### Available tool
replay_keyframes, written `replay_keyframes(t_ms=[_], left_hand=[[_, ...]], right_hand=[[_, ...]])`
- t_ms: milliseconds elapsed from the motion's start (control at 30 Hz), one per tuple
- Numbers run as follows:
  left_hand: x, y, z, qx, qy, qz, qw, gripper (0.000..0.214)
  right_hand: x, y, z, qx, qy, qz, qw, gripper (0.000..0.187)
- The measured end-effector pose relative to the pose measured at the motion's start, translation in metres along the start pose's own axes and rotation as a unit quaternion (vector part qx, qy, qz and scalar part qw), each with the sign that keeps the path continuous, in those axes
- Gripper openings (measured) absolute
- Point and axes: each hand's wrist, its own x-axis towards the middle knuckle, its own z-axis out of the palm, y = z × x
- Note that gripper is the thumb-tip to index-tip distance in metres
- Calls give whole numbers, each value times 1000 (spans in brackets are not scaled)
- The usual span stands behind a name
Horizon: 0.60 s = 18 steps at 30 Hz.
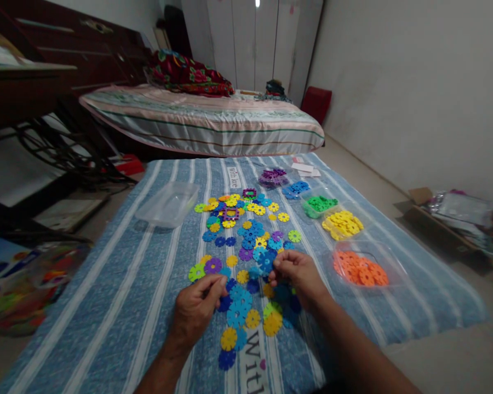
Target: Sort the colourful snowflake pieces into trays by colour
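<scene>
Loose notched plastic discs in blue, yellow, purple and green lie spread over a striped blue cloth, among them a light blue disc (pixel 236 314) and a purple disc (pixel 212 266). My right hand (pixel 298 276) pinches a blue notched disc (pixel 267 261) between thumb and fingertips, above the pile. To the left, my left hand (pixel 199 309) is closed, thumb against the fingers, beside the discs; whatever may be in it is hidden. Two purple square frame pieces, one of them nearer (pixel 230 214), rest among the discs at the far end.
Along the right stand clear tubs of sorted discs: orange (pixel 363 269), yellow (pixel 343 224), green (pixel 320 204), blue (pixel 296 189) and purple (pixel 273 177). A clear plastic tub (pixel 168 204) sits at the left. Beyond the table is a bed (pixel 213 123); a cardboard box (pixel 447 227) lies on the floor.
</scene>
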Motion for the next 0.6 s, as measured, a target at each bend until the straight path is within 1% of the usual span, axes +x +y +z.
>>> replay_keyframes(t_ms=[100, 200, 233, 267, 300, 367, 433, 533, 600], left_hand=[[1, -4, -1, 1, 13, -7, 1000, 27], [3, -6, -1, 7, 20, -6, 1000, 29], [3, -6, -2, 9, 21, -5, 1000, 29], [3, -6, -2, 10, 24, -4, 1000, 29], [3, -6, -3, 11, 30, -3, 999, 29], [4, -6, -5, 11, 43, -4, 999, 28], [4, -6, -7, 12, 60, -10, 998, 26], [7, -7, -11, 19, 104, -28, 994, 23], [10, -8, -14, 26, 139, -40, 989, 22]], right_hand=[[40, -30, -3, 10, 40, -24, 999, 27], [89, -65, -5, 93, 113, -117, 982, 21], [103, -75, -5, 123, 126, -140, 974, 20], [115, -81, -5, 140, 142, -149, 968, 19], [123, -83, -5, 140, 158, -142, 967, 19], [130, -76, -5, 94, 172, -124, 973, 20], [126, -56, -6, 24, 172, -121, 977, 21], [113, -23, -12, -39, 168, -146, 974, 23], [106, -8, -17, -63, 168, -170, 969, 24]])
